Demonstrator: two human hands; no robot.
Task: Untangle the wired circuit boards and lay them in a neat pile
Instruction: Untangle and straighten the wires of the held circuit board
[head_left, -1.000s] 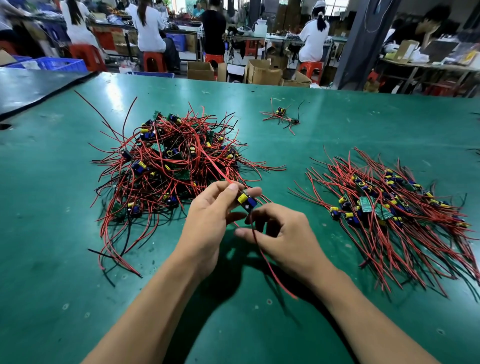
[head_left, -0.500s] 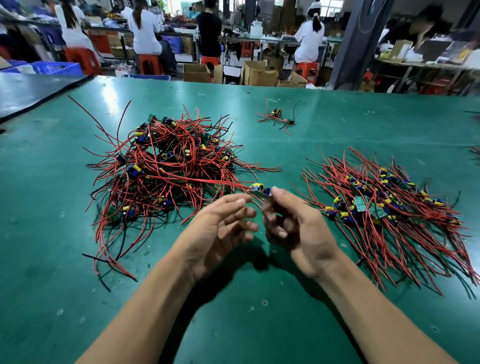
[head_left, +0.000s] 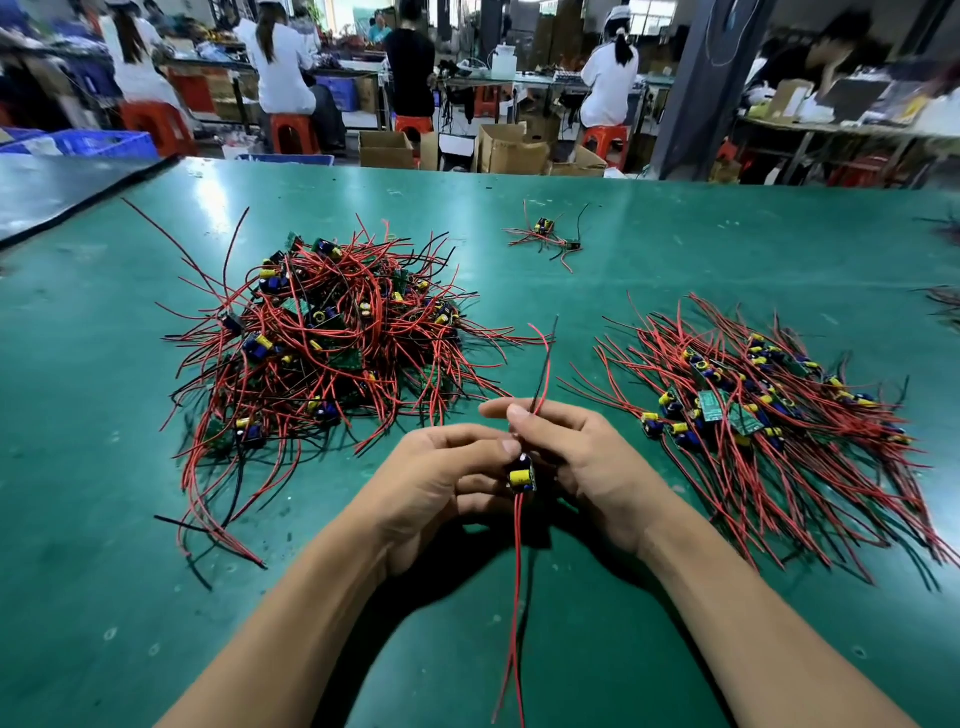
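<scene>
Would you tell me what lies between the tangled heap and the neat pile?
Head view: bare green table, crossed only by wires of the board held in the left hand and right hand.

Wired board (head_left: 522, 477) in left hand (head_left: 431, 483)

Reaching forward, hands close together. Gripping a small yellow-topped circuit board (head_left: 521, 475) in the curled left hand (head_left: 436, 480); pinching its red wires (head_left: 540, 382) with the right hand (head_left: 589, 457).

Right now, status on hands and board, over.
Left hand holds board. Right hand pinches its wires. Tangle left, pile right; nothing between board and pile.
</scene>
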